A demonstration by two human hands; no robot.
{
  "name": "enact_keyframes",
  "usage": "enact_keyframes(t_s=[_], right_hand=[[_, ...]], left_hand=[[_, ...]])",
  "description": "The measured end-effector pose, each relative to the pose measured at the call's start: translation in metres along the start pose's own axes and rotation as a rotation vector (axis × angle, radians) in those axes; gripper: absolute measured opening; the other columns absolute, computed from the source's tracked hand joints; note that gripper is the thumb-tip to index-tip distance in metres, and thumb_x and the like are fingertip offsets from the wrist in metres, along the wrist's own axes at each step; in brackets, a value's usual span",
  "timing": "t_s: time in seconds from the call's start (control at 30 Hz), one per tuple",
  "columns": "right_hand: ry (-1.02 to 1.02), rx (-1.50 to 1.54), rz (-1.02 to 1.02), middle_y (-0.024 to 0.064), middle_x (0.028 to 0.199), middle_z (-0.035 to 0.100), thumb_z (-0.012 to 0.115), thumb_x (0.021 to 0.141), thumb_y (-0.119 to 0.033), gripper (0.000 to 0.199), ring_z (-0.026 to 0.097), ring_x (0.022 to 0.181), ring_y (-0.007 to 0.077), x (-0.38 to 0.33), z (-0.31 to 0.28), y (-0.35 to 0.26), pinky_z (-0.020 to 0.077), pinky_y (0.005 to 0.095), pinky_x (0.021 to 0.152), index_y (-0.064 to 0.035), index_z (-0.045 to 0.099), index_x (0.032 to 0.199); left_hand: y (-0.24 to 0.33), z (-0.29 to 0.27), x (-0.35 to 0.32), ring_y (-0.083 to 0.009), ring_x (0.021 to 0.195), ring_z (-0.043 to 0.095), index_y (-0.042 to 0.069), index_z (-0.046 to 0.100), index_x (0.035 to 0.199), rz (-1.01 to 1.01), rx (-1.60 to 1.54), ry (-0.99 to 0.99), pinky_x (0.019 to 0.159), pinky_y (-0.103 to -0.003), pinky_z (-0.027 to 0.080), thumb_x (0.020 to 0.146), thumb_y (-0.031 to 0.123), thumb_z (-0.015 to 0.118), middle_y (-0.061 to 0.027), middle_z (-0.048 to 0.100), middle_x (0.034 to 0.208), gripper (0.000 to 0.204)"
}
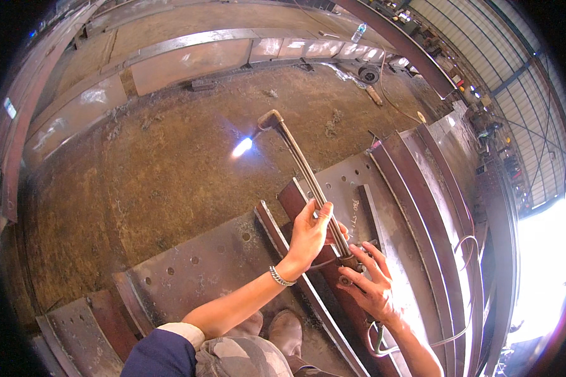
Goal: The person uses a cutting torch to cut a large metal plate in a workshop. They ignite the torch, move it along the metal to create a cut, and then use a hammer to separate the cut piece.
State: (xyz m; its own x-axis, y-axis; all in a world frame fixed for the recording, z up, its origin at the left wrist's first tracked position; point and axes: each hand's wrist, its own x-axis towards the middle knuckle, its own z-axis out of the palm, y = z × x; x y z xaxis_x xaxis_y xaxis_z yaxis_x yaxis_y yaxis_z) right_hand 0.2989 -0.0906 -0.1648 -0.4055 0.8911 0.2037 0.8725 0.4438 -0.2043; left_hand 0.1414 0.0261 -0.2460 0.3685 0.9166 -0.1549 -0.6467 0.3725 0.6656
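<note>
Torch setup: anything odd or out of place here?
Mostly normal. The cutting torch is lit, held in both hands, left hand on the tubes, right hand at the valves, but its flame burns over bare floor, not on the steel plate.

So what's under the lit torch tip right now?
Beneath the torch tip and its flame lies only rusty, debris-strewn ground, no steel. The drilled plates sit nearer the person, under both hands. Whatever lies under those plates is covered.
</note>
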Motion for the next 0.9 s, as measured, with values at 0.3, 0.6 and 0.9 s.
enact_keyframes(t_s=[0.3,0.6,0.9], right_hand=[[-0.049,-0.001,0.001,0.0121,0.147,0.057,0.092,0.066,-0.015,0.045,0.047,0.139,0.0409,0.002,-0.004,-0.001,0.0459,0.0504,0.111,-0.0155,0.076,0.109],[-0.083,0.093,-0.008,0.0166,0.155,0.047,0.089,0.074,-0.033,0.063,0.044,0.141,0.0415,0.001,-0.008,0.003,0.0418,0.0545,0.111,-0.0177,0.066,0.131],[0.145,0.312,0.361,0.0137,0.124,0.071,0.082,0.086,-0.028,0.056,0.069,0.108,0.027,-0.005,0.005,0.021,0.0539,0.0381,0.093,-0.0035,0.064,0.133]], left_hand=[[-0.002,-0.001,0.001,-0.022,0.072,0.074,0.011,0.048,0.11,-0.003,0.002,-0.008,0.064,-0.034,0.061,0.109,0.036,0.052,-0.0117,0.072,0.081,0.026],[0.005,-0.002,0.0,-0.0219,0.077,0.075,0.013,0.048,0.106,-0.06,0.039,-0.012,0.069,-0.034,0.062,0.111,0.035,0.047,-0.01,0.071,0.085,0.023],[0.01,-0.002,-0.001,-0.0247,0.078,0.075,0.012,0.047,0.106,-0.077,0.05,-0.018,0.072,-0.036,0.063,0.111,0.037,0.047,-0.0106,0.07,0.086,0.025]])
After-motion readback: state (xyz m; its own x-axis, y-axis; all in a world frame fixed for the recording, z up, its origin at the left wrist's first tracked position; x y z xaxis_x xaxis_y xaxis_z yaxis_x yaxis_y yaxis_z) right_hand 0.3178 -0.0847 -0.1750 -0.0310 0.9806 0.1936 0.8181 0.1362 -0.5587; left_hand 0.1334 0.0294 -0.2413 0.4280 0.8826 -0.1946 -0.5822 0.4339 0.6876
